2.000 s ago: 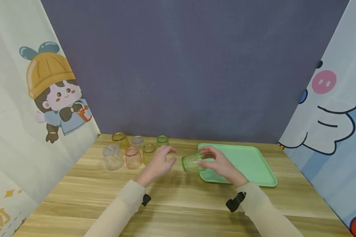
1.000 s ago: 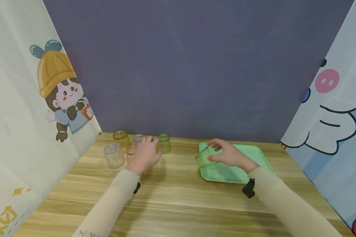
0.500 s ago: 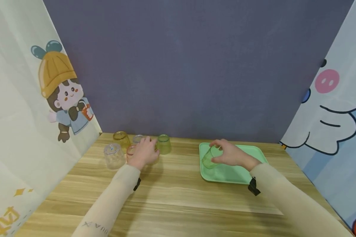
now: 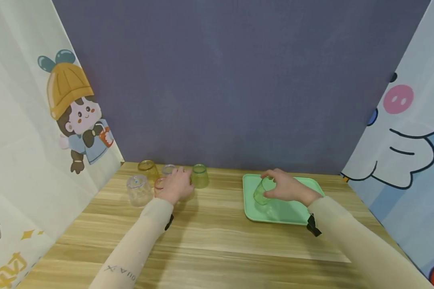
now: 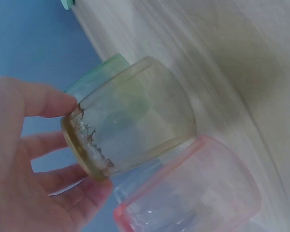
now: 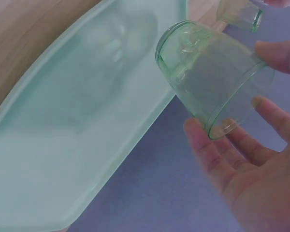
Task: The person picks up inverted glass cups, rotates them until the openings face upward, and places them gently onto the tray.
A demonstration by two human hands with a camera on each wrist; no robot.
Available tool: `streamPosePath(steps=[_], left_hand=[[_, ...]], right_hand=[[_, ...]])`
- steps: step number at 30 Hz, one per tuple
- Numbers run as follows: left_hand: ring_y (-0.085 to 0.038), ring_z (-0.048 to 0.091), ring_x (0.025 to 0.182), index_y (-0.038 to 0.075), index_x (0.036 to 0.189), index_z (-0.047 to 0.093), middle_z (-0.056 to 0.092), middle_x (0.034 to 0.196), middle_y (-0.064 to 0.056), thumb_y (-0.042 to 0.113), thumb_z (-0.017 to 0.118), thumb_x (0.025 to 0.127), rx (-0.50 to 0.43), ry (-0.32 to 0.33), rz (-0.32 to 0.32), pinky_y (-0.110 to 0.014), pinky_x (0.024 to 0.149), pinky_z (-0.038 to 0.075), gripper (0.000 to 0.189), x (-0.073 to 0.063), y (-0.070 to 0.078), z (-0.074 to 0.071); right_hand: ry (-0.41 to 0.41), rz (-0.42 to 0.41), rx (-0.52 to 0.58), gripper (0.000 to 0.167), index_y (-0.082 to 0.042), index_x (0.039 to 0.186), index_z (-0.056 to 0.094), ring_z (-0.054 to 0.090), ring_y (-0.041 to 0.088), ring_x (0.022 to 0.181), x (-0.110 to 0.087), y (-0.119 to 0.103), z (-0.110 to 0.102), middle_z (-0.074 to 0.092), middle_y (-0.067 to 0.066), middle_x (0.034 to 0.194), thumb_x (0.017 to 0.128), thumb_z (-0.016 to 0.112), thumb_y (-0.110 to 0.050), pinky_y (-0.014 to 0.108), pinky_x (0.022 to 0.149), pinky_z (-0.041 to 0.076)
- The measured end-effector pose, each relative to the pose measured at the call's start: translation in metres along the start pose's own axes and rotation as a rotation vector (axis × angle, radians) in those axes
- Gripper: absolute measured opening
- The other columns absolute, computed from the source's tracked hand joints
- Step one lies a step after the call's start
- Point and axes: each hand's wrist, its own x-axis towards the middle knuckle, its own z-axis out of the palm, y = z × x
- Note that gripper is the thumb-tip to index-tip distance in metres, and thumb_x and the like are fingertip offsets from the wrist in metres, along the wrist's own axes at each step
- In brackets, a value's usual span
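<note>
My right hand (image 4: 285, 188) holds a clear green drinking glass (image 6: 208, 72) near its rim, thumb on one side and fingers on the other. The glass is tilted over the left part of the mint-green tray (image 4: 285, 214), its base toward the tray; whether it touches the tray I cannot tell. My left hand (image 4: 176, 185) grips the upturned base of an amber glass (image 5: 140, 111), which the hand mostly hides in the head view. Beside it stands a pink glass (image 5: 193, 188). Just right of the left hand is another green glass (image 4: 200, 176), upside down.
More upside-down glasses stand at the back left of the wooden table (image 4: 217, 245): a colourless one (image 4: 139, 190), an amber one (image 4: 149, 171) and a pale lilac one (image 4: 168, 169), partly hidden. A dark cloth panel (image 4: 231, 92) rises behind the table.
My right hand has carried the green glass rightward from beside the tray to over it, making it more upright. My left hand has moved left onto the amber glass and taken hold.
</note>
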Motion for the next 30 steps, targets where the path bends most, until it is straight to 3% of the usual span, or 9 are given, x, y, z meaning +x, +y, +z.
streamPosePath(steps=[8, 14, 22, 30], left_hand=[[-0.043, 0.048, 0.128, 0.007, 0.121, 0.067, 0.056, 0.135, -0.023, 0.021, 0.062, 0.093, -0.017, -0.03, -0.014, -0.06, 0.109, 0.039, 0.032, 0.001, 0.004, -0.006], [-0.042, 0.053, 0.12, 0.012, 0.088, 0.061, 0.062, 0.123, -0.02, 0.016, 0.061, 0.089, -0.012, -0.036, -0.014, -0.056, 0.103, 0.044, 0.004, 0.002, 0.005, -0.008], [-0.04, 0.054, 0.115, 0.011, 0.092, 0.063, 0.063, 0.115, -0.018, 0.017, 0.064, 0.087, 0.024, -0.039, -0.019, -0.057, 0.1, 0.045, 0.007, 0.004, 0.007, -0.007], [-0.043, 0.052, 0.122, 0.01, 0.099, 0.063, 0.061, 0.123, -0.021, 0.019, 0.063, 0.089, 0.039, -0.053, -0.013, -0.058, 0.106, 0.041, 0.014, 0.002, 0.008, -0.006]], right_hand=[[-0.009, 0.015, -0.05, 0.061, -0.007, 0.142, 0.054, 0.049, 0.044, 0.127, 0.002, 0.009, -0.004, 0.05, 0.024, 0.136, 0.089, 0.075, -0.028, 0.058, 0.093, 0.049], [-0.021, 0.027, -0.085, 0.061, -0.006, 0.142, 0.054, 0.047, 0.046, 0.128, 0.003, 0.016, -0.009, 0.049, 0.025, 0.137, 0.089, 0.075, -0.028, 0.058, 0.092, 0.049], [-0.027, 0.031, -0.158, 0.061, -0.001, 0.141, 0.054, 0.04, 0.054, 0.131, 0.001, 0.026, -0.016, 0.049, 0.028, 0.138, 0.088, 0.073, -0.025, 0.062, 0.093, 0.046], [-0.031, 0.082, -0.223, 0.062, 0.001, 0.141, 0.053, 0.035, 0.06, 0.131, -0.003, 0.038, -0.029, 0.044, 0.034, 0.141, 0.089, 0.073, -0.025, 0.069, 0.095, 0.042]])
